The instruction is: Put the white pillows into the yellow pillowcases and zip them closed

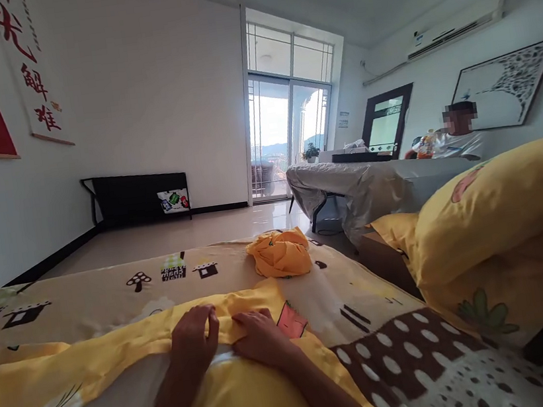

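Observation:
A yellow pillowcase lies across the bed in front of me, its near edge partly over a whitish pillow. My left hand is closed on the case's folded edge, fingers curled down into the cloth. Close beside it on the right, my right hand grips the same edge near a pink printed patch. The fingertips of both hands are partly hidden in the fabric. A crumpled orange-yellow cloth bundle sits just beyond my hands on the patterned bed sheet.
Plump yellow pillows are piled at the right. Farther back stand a plastic-covered table and a seated person behind it. A black folded frame leans by the left wall. Glass doors are at the back.

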`<state>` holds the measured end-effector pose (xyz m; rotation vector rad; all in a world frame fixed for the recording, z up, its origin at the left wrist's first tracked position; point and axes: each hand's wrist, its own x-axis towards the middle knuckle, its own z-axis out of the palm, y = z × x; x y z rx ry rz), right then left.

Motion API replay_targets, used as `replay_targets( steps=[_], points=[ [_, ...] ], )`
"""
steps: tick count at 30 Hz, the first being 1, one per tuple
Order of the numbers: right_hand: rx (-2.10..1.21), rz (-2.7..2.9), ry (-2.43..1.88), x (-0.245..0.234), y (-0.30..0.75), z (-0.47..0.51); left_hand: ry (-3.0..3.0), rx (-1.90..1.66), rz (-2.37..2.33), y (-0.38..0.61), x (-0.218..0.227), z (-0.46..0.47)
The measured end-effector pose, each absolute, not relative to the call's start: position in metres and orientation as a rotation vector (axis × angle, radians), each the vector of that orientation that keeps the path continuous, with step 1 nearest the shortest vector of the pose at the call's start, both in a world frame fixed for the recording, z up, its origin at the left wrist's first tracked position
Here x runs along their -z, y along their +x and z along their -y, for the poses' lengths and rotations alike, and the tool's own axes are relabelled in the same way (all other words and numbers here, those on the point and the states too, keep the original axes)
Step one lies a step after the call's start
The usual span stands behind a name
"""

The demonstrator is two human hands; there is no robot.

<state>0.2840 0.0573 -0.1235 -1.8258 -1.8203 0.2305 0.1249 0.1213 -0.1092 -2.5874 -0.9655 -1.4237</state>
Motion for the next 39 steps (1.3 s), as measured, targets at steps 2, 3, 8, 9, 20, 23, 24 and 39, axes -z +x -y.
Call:
replay_targets(
  steps=[2, 3, 8, 9, 20, 23, 24, 39],
  points=[
    [-0.181, 1.700, -1.896, 0.122, 0.289, -0.062, -2.542, 1.409, 0.507, 0.131, 0.106, -0.099],
    [-0.157, 1.641, -1.945, 0.122, 0.292, -0.064, -2.558, 1.350, 0.342, 0.135, 0.105, -0.087],
    [0.097, 1.492, -2.130, 0.105, 0.316, -0.058, -2.813, 0.870, 0.209, 0.155, 0.107, -0.057],
    [0.139, 1.478, -2.141, 0.100, 0.320, -0.054, -2.883, 0.806, 0.280, 0.156, 0.109, -0.057],
    [-0.250, 1.269, -1.744, 0.070, 0.330, -0.035, -3.414, 0.303, 0.701, 0.148, 0.107, -0.060],
    [-0.420, 1.211, -1.511, 0.072, 0.328, -0.040, -3.403, 0.317, 0.728, 0.149, 0.103, -0.059],
    [-0.452, 1.199, -1.444, 0.073, 0.327, -0.041, -3.397, 0.329, 0.726, 0.150, 0.102, -0.059],
    [-0.034, 1.589, -1.997, 0.070, 0.334, -0.023, -3.431, 0.633, 0.484, 0.151, 0.090, -0.058]
  ],
)
